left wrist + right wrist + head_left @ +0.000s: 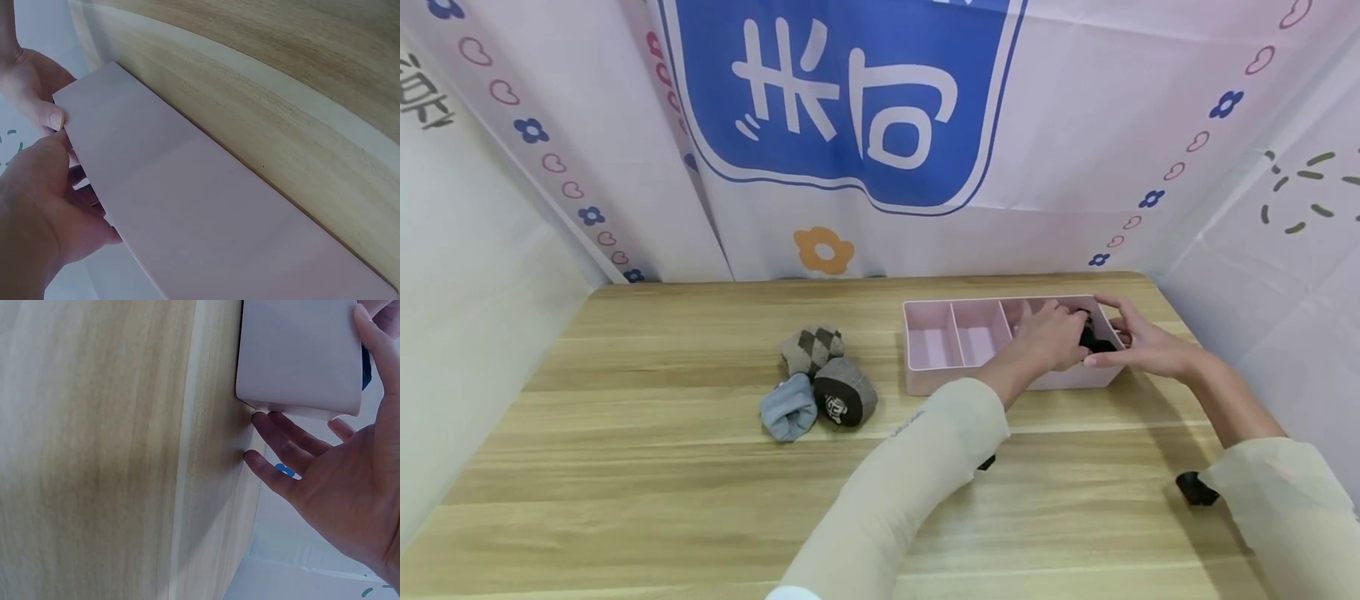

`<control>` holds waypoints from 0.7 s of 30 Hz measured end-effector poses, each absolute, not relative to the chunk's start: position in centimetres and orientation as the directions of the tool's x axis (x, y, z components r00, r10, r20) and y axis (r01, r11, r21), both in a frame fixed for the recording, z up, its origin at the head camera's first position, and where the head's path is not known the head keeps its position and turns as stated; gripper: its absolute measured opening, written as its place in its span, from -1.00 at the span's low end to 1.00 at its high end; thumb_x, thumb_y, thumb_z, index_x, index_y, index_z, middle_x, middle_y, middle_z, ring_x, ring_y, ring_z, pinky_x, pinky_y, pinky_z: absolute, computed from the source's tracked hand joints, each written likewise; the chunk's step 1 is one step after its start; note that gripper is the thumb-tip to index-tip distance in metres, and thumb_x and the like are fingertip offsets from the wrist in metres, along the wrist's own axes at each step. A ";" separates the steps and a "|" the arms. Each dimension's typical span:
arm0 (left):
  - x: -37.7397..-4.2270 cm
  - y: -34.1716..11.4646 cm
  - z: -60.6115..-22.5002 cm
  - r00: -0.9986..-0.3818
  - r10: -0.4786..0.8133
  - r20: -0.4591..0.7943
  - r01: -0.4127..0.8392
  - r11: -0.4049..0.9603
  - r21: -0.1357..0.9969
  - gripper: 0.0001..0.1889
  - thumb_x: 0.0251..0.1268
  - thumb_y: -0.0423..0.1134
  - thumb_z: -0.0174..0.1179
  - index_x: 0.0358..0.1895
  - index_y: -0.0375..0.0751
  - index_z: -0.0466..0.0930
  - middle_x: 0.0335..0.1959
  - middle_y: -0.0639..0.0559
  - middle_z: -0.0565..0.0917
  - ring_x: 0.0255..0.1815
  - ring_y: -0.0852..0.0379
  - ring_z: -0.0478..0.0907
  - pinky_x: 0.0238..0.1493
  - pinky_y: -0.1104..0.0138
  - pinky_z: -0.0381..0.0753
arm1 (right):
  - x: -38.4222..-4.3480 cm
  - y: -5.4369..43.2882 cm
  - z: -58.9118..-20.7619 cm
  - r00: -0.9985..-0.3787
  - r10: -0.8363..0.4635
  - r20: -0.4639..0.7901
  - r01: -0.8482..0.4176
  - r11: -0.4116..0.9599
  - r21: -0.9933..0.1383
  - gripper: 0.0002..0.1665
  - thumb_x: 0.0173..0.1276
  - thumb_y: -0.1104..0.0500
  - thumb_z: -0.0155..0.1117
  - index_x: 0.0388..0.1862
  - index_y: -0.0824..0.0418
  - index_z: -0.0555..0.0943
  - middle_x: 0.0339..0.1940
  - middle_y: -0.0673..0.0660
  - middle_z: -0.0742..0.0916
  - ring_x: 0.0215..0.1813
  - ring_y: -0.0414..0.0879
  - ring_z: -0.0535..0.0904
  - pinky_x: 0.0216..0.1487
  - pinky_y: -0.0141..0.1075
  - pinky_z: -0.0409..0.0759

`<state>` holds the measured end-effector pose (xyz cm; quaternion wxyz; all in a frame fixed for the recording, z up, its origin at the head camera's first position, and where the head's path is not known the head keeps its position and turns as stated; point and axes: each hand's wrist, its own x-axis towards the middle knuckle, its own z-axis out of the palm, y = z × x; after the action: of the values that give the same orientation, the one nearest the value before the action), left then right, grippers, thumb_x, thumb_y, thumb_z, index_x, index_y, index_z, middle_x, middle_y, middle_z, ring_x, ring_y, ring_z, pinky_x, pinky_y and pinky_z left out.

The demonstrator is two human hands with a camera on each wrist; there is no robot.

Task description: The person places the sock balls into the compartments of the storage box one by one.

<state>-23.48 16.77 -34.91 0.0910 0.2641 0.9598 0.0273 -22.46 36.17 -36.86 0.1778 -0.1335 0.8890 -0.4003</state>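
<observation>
A long pink divided box [930, 382] stands toward the back right of the table. My left hand [1037, 337] reaches over the near rim into its right part, with fingertips hidden inside. Against those fingers, in the right-end compartment, lies a dark bundle [1097, 340] that looks like cloth; I cannot tell whether the fingers grip it. My right hand [1153, 346] holds the box's right end, with the thumb at the near rim corner and the other fingers around the end wall. In the right wrist view, the right fingertips [259, 419] sit low by the box's bottom edge.
Left of the box, three rolled socks lie together: a grey argyle one [812, 348], a dark grey one [846, 392] and a light blue one [788, 408]. A printed cloth [880, 237] hangs behind the wooden table [647, 467], with white sheets at both sides.
</observation>
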 end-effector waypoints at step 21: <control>-25.0 11.1 -32.9 -0.592 0.805 -0.038 0.664 0.514 0.543 -0.41 0.51 -0.15 0.27 0.51 -0.23 0.39 0.43 -0.01 0.52 0.36 0.22 0.44 0.34 0.56 0.32 | -22.8 36.4 -37.2 -0.905 -0.366 -0.217 -0.083 0.653 -0.753 0.23 0.44 0.13 0.37 0.71 0.14 -0.33 0.45 0.58 0.38 0.37 0.36 0.46 0.02 -0.53 0.47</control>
<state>-25.04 11.12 -32.95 0.1443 0.4281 0.8580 0.2446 -22.76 36.38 -37.20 0.1777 -0.1259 0.8916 -0.3970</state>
